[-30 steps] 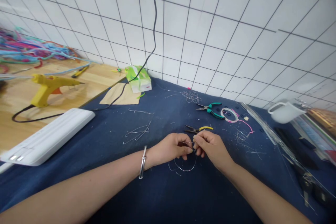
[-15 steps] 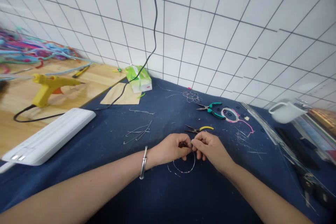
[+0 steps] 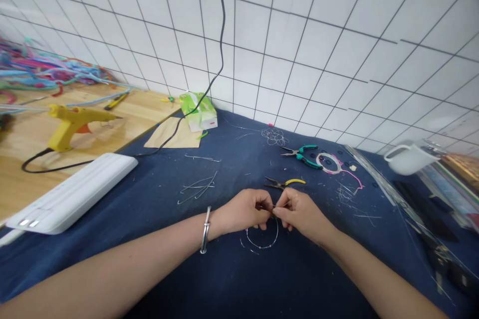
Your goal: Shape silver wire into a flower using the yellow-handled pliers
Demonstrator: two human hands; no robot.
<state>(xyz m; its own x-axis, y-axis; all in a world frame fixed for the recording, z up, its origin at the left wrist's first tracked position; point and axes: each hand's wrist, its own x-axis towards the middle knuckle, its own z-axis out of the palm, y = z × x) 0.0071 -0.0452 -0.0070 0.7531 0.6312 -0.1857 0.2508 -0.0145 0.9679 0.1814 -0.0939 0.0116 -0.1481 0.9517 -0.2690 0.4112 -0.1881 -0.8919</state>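
My left hand (image 3: 245,210) and my right hand (image 3: 301,213) meet above the dark blue cloth, fingertips almost touching. Between them they pinch a thin wire loop (image 3: 277,233), which hangs below the fingers and carries a few small pink beads. Its upper ends are partly hidden by my fingers. Just beyond my fingertips lies a pair of pliers with yellow handles (image 3: 295,181). Short wire offcuts (image 3: 251,251) rest on the cloth by the loop. A silver bangle (image 3: 205,232) circles my left wrist.
Teal-handled pliers (image 3: 309,155), a pink-and-white ring of cord (image 3: 329,163) and a wire tangle (image 3: 274,136) lie farther back. Bent wires (image 3: 198,187) are at left, past them a white power strip (image 3: 80,192) and yellow glue gun (image 3: 69,127). A white mug (image 3: 409,158) stands right.
Both hands stay nearly in place on the wire loop. My right fingers have shifted slightly, and a wire end now shows above them. The view has moved a little.
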